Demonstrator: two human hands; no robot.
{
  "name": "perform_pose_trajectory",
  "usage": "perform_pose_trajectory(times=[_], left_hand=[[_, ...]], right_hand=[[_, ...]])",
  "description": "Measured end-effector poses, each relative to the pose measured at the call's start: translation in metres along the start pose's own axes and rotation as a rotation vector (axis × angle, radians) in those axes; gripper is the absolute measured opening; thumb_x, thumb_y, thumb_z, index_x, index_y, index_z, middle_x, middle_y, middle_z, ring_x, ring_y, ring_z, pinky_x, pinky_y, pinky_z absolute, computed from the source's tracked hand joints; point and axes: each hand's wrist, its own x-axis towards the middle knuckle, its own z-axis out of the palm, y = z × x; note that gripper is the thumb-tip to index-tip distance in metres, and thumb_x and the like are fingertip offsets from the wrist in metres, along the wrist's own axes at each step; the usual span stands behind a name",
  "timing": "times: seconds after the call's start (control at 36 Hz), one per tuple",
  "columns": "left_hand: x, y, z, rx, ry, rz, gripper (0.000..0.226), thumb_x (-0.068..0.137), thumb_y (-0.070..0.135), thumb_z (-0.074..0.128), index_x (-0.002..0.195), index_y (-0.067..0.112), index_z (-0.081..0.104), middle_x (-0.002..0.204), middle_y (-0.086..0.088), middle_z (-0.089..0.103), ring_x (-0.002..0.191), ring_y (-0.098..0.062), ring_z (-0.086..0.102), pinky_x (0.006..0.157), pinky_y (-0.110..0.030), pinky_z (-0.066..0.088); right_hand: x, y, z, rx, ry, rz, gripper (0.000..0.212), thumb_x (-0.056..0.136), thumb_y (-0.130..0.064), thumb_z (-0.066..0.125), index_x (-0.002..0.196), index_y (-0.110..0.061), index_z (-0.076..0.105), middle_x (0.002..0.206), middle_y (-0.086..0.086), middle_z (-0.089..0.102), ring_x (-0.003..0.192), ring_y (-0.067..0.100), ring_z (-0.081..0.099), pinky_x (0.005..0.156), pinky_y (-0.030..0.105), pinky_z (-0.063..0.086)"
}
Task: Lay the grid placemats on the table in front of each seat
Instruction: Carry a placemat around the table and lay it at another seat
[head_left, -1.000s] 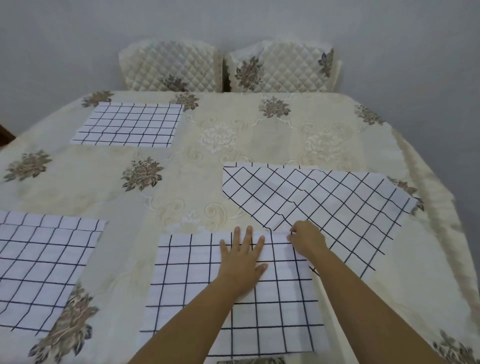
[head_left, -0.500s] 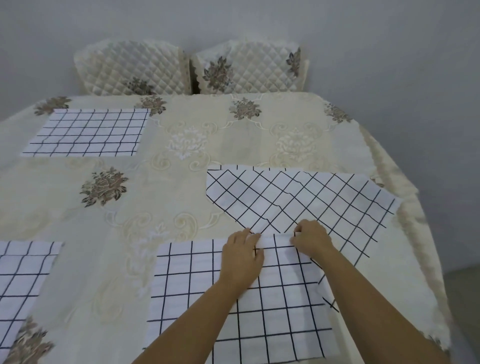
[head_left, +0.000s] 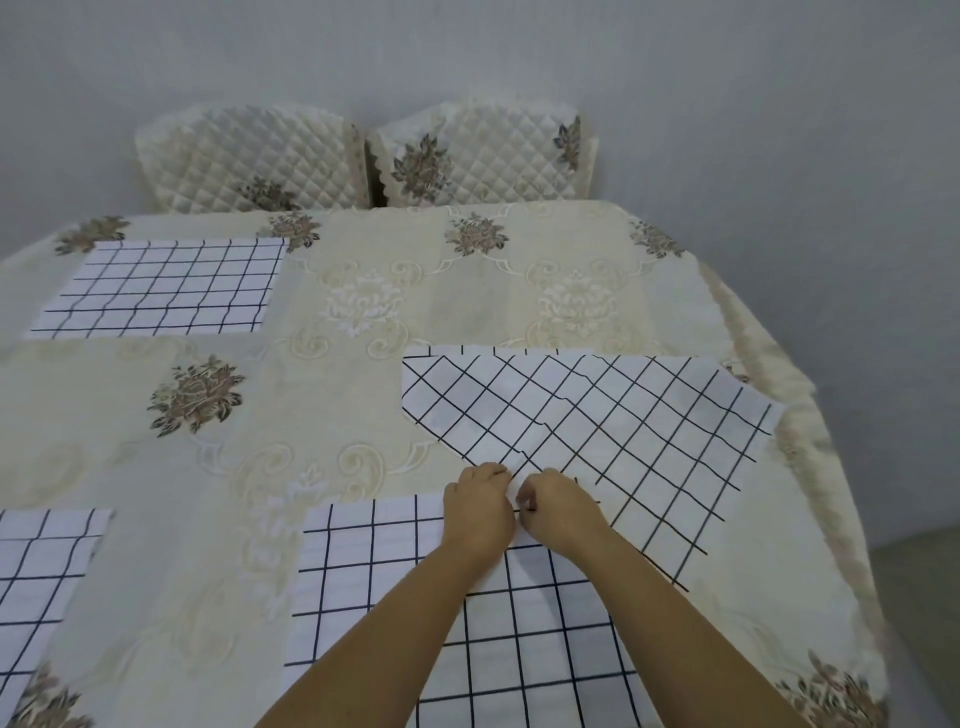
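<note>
A bench (head_left: 467, 291) under a cream flowered cloth, seen from above. Just right of centre, the left grip (head_left: 478, 512) and right grip (head_left: 558, 512), both bare hands, meet with fingers curled. Both pinch the near corner of a tilted placemat (head_left: 597, 415) that spreads toward 2 o'clock. That corner overlaps the far edge of a straight placemat (head_left: 374, 561) at 6 o'clock. A far placemat (head_left: 166, 286) lies flat at 10 o'clock and a left placemat (head_left: 36, 561) at 8 o'clock. Two quilted chair backs (head_left: 249, 156) stand at 12 o'clock.

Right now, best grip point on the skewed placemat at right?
Probably its near corner, from the near side. The skewed placemat lies rotated, so that corner points at the person and reaches the near placemat. Left hand and right hand both pinch there.
</note>
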Motion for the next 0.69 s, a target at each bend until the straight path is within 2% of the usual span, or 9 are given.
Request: perform_pose_trajectory(times=[0.17, 0.22, 0.28, 0.33, 0.39, 0.42, 0.56, 0.64, 0.69], left_hand=[[0.003, 0.008, -0.020, -0.091, 0.104, 0.048, 0.048, 0.091, 0.000, 0.038, 0.137, 0.011, 0.044, 0.145, 0.002, 0.039, 0.133, -0.018, 0.034, 0.103, -0.030, 0.030], [0.005, 0.011, -0.029, -0.123, 0.185, 0.117, 0.048, 0.086, -0.005, 0.040, 0.132, 0.004, 0.051, 0.139, -0.007, 0.048, 0.127, -0.025, 0.044, 0.102, -0.039, 0.039], [0.007, 0.011, -0.038, -0.161, 0.272, 0.167, 0.046, 0.081, -0.006, 0.041, 0.123, -0.002, 0.057, 0.128, -0.015, 0.057, 0.116, -0.031, 0.054, 0.095, -0.044, 0.048], [0.003, 0.015, -0.056, -0.145, 0.305, 0.203, 0.045, 0.086, -0.005, 0.039, 0.130, -0.001, 0.052, 0.135, -0.013, 0.050, 0.123, -0.029, 0.047, 0.106, -0.033, 0.038], [0.000, 0.016, -0.072, -0.148, 0.338, 0.234, 0.046, 0.091, -0.005, 0.038, 0.136, 0.001, 0.044, 0.142, -0.010, 0.042, 0.130, -0.023, 0.038, 0.105, -0.016, 0.022], [-0.001, 0.017, -0.080, -0.162, 0.365, 0.241, 0.045, 0.092, -0.005, 0.038, 0.137, 0.000, 0.043, 0.143, -0.010, 0.040, 0.131, -0.023, 0.036, 0.103, -0.012, 0.018], [-0.016, 0.016, -0.116, -0.215, 0.490, 0.284, 0.044, 0.094, -0.003, 0.038, 0.138, 0.001, 0.042, 0.144, -0.009, 0.038, 0.132, -0.020, 0.037, 0.104, -0.010, 0.020], [-0.025, 0.015, -0.138, -0.245, 0.588, 0.291, 0.043, 0.094, -0.003, 0.038, 0.137, -0.001, 0.042, 0.143, -0.009, 0.039, 0.131, -0.018, 0.038, 0.102, -0.005, 0.018], [-0.031, 0.014, -0.152, -0.245, 0.643, 0.313, 0.042, 0.094, -0.003, 0.040, 0.135, -0.002, 0.044, 0.141, -0.009, 0.041, 0.130, -0.018, 0.040, 0.102, -0.005, 0.020]], right_hand=[[-0.008, -0.001, 0.000, -0.026, 0.028, -0.010, 0.031, 0.093, -0.016, 0.045, 0.120, -0.011, 0.058, 0.119, 0.009, 0.051, 0.106, 0.024, 0.055, 0.082, 0.029, 0.046], [-0.010, -0.001, 0.000, -0.025, 0.023, -0.009, 0.032, 0.093, -0.016, 0.044, 0.122, -0.011, 0.058, 0.120, 0.010, 0.051, 0.107, 0.024, 0.054, 0.083, 0.029, 0.046], [-0.012, -0.002, -0.002, -0.027, 0.015, 0.000, 0.033, 0.094, -0.017, 0.044, 0.124, -0.011, 0.056, 0.124, 0.010, 0.049, 0.110, 0.024, 0.053, 0.086, 0.028, 0.045], [-0.015, -0.004, -0.004, -0.036, -0.006, 0.019, 0.034, 0.095, -0.017, 0.044, 0.126, -0.012, 0.056, 0.127, 0.011, 0.048, 0.114, 0.024, 0.052, 0.092, 0.027, 0.044], [-0.019, -0.005, -0.007, -0.042, -0.029, 0.042, 0.033, 0.096, -0.016, 0.042, 0.124, -0.010, 0.058, 0.129, 0.012, 0.047, 0.114, 0.026, 0.053, 0.094, 0.028, 0.043], [-0.020, -0.005, -0.008, -0.042, -0.035, 0.055, 0.033, 0.096, -0.015, 0.042, 0.122, -0.010, 0.060, 0.129, 0.012, 0.049, 0.112, 0.026, 0.054, 0.093, 0.028, 0.044], [-0.027, -0.001, -0.012, 0.021, -0.066, 0.158, 0.031, 0.091, -0.007, 0.043, 0.114, 0.001, 0.063, 0.119, 0.015, 0.062, 0.105, 0.028, 0.060, 0.089, 0.033, 0.049], [-0.034, 0.002, -0.015, 0.051, -0.073, 0.190, 0.033, 0.093, -0.007, 0.042, 0.118, 0.002, 0.061, 0.127, 0.014, 0.058, 0.113, 0.027, 0.056, 0.096, 0.032, 0.045], [-0.039, 0.002, -0.018, 0.089, -0.078, 0.220, 0.035, 0.096, -0.011, 0.041, 0.127, -0.004, 0.055, 0.136, 0.011, 0.051, 0.122, 0.025, 0.050, 0.100, 0.028, 0.039]])
